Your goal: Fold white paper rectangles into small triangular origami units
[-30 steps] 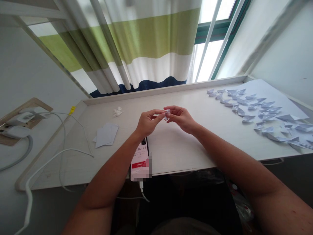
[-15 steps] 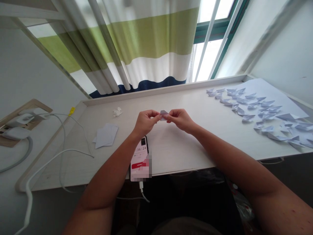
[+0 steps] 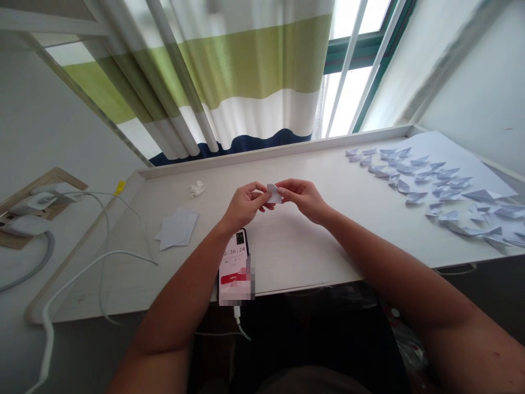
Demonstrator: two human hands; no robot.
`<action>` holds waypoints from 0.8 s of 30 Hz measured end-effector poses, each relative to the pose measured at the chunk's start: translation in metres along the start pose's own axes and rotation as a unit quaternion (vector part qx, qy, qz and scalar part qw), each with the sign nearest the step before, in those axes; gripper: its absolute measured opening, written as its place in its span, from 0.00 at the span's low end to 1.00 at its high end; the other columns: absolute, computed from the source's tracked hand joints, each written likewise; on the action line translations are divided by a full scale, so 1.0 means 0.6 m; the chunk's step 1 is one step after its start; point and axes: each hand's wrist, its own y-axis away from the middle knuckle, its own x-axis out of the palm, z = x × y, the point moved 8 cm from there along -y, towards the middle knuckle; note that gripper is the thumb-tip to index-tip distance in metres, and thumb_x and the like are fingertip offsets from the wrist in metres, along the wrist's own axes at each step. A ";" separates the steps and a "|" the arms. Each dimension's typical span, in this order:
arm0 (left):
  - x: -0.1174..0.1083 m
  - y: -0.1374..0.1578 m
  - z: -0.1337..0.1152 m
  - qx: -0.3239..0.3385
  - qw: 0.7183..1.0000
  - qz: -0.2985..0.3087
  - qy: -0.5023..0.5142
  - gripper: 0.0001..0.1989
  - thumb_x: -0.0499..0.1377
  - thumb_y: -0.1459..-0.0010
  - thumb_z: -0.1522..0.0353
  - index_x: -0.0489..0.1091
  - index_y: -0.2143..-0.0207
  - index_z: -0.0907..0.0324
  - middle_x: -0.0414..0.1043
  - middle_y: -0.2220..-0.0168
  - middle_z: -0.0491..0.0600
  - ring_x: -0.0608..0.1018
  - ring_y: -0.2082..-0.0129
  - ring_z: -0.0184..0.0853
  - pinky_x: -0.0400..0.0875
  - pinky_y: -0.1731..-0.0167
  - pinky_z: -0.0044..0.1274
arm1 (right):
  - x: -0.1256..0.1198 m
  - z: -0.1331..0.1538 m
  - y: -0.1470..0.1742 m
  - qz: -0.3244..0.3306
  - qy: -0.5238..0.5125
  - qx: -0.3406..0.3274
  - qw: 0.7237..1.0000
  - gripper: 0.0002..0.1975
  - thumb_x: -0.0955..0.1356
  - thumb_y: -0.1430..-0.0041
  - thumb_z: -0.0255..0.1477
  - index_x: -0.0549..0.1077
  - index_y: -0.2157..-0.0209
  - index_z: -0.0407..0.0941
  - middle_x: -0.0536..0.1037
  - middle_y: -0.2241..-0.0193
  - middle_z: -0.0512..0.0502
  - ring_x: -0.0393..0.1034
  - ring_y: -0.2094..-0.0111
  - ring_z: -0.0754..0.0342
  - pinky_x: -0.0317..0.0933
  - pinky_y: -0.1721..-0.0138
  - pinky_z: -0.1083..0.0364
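A small folded piece of white paper (image 3: 274, 193) is held above the middle of the desk (image 3: 303, 246). My left hand (image 3: 248, 203) pinches its left side between thumb and fingers. On the other side, my right hand (image 3: 301, 197) has its thumb and fingertips closed on the paper's upper right edge. Many small folded paper boats (image 3: 422, 178) lie at the right of the desk, some over a large white sheet (image 3: 463, 158). Loose square papers (image 3: 178, 229) are stacked to the left of my left hand.
A phone (image 3: 234, 268) showing a timer lies below my left forearm at the front edge, with a white cable (image 3: 237, 314) plugged in. Crumpled tissue (image 3: 197, 189) sits at the back left. Chargers and cables (image 3: 35, 202) line the left wall; a curtain (image 3: 246, 71) hangs behind.
The folded paper has turned and now shows a lighter, more upright face. My right hand's fingers have shifted up to its right edge.
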 end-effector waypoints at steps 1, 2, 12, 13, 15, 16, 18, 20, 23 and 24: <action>0.003 0.001 0.000 -0.001 1.000 0.012 -0.008 0.22 0.74 0.41 0.51 0.76 0.61 0.60 0.84 0.69 0.51 0.86 0.69 0.38 0.73 0.69 0.26 | 0.000 0.002 0.000 0.006 -0.003 0.003 1.000 0.24 0.82 0.45 0.51 0.85 0.56 0.48 0.87 0.58 0.44 0.81 0.58 0.48 0.76 0.52 0.45; 0.006 0.002 -0.001 -0.002 1.000 0.022 -0.014 0.23 0.73 0.41 0.50 0.77 0.60 0.60 0.85 0.68 0.52 0.86 0.69 0.38 0.73 0.70 0.26 | 0.001 0.004 0.000 0.015 -0.005 0.006 1.000 0.24 0.82 0.45 0.51 0.86 0.55 0.48 0.87 0.58 0.44 0.80 0.57 0.48 0.75 0.51 0.45; 0.002 0.007 -0.007 -0.024 0.999 0.008 -0.041 0.18 0.75 0.43 0.55 0.86 0.59 0.59 0.87 0.62 0.54 0.84 0.63 0.39 0.79 0.62 0.30 | -0.018 0.007 -0.004 -0.038 0.075 -0.004 0.996 0.28 0.84 0.55 0.55 0.80 0.71 0.46 0.83 0.70 0.46 0.76 0.67 0.50 0.72 0.62 0.48; 0.000 0.006 -0.006 -0.026 0.999 0.003 -0.045 0.17 0.75 0.43 0.55 0.87 0.61 0.58 0.86 0.62 0.54 0.84 0.63 0.38 0.79 0.62 0.30 | -0.019 0.007 -0.004 -0.044 0.093 -0.008 0.995 0.29 0.84 0.56 0.56 0.80 0.71 0.46 0.83 0.71 0.46 0.76 0.68 0.50 0.72 0.62 0.47; -0.003 0.006 -0.004 -0.032 0.998 0.006 -0.045 0.16 0.75 0.44 0.56 0.87 0.62 0.59 0.86 0.63 0.54 0.82 0.64 0.37 0.79 0.61 0.30 | -0.017 0.012 -0.002 -0.045 0.125 -0.024 0.991 0.28 0.83 0.54 0.57 0.80 0.72 0.47 0.84 0.71 0.46 0.76 0.68 0.49 0.73 0.60 0.46; -0.002 0.006 -0.004 -0.035 0.999 0.013 -0.040 0.16 0.75 0.44 0.55 0.87 0.62 0.59 0.86 0.63 0.54 0.82 0.64 0.37 0.79 0.61 0.30 | -0.015 0.017 -0.001 -0.042 0.137 -0.035 0.989 0.27 0.82 0.52 0.56 0.81 0.71 0.47 0.84 0.70 0.46 0.77 0.67 0.48 0.74 0.58 0.45; -0.001 0.005 -0.003 -0.038 0.999 0.028 -0.024 0.18 0.76 0.45 0.55 0.87 0.62 0.59 0.85 0.63 0.54 0.82 0.64 0.37 0.79 0.61 0.30 | -0.011 0.026 0.001 -0.035 0.149 -0.056 0.987 0.25 0.81 0.48 0.55 0.82 0.71 0.48 0.85 0.69 0.46 0.78 0.65 0.48 0.75 0.55 0.44; 0.000 0.004 -0.003 -0.039 0.999 0.033 -0.010 0.19 0.77 0.47 0.54 0.86 0.62 0.60 0.85 0.64 0.54 0.82 0.65 0.37 0.79 0.62 0.30 | -0.009 0.034 0.003 -0.030 0.157 -0.069 0.985 0.24 0.80 0.46 0.55 0.82 0.71 0.48 0.86 0.69 0.46 0.78 0.65 0.48 0.75 0.54 0.43; -0.001 0.002 -0.001 -0.042 0.999 0.029 0.004 0.20 0.78 0.48 0.53 0.86 0.63 0.60 0.85 0.64 0.54 0.82 0.64 0.37 0.79 0.62 0.30 | -0.010 0.042 0.005 -0.033 0.175 -0.086 0.980 0.23 0.79 0.43 0.55 0.82 0.71 0.49 0.86 0.69 0.47 0.79 0.65 0.48 0.75 0.53 0.43; -0.001 0.002 0.000 -0.041 0.999 0.028 0.012 0.21 0.78 0.48 0.53 0.86 0.63 0.60 0.85 0.63 0.54 0.83 0.64 0.37 0.80 0.61 0.30 | -0.011 0.045 0.006 -0.037 0.178 -0.095 0.979 0.22 0.78 0.41 0.54 0.83 0.70 0.49 0.86 0.69 0.47 0.79 0.64 0.47 0.75 0.53 0.43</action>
